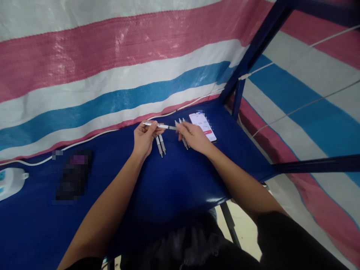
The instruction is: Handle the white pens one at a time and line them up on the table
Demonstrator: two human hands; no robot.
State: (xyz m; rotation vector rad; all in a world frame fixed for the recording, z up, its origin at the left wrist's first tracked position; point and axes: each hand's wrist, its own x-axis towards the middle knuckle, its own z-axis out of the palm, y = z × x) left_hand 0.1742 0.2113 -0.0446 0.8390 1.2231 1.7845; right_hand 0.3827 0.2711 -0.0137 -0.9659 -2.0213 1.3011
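Observation:
A white pen with a grey grip point(163, 126) is held level above the blue table, its clip end to the left. My left hand point(144, 137) is closed around its clip end, thumb on top. At the pen's grey tip, the fingers of my right hand point(192, 135) are pinched together; exactly how they meet the tip is partly hidden. Below my left hand, two similar pens point(160, 145) lie side by side with grey grips toward me. Several more pens point(185, 143) lie beneath my right hand, which covers their middles.
A phone point(203, 127) with a lit screen lies right of my right hand. On the left of the blue table point(180, 180) are a dark blurred item point(73, 176) and a white device point(11, 183). A white cable point(84, 141) runs along the back edge by a striped sheet point(118, 97).

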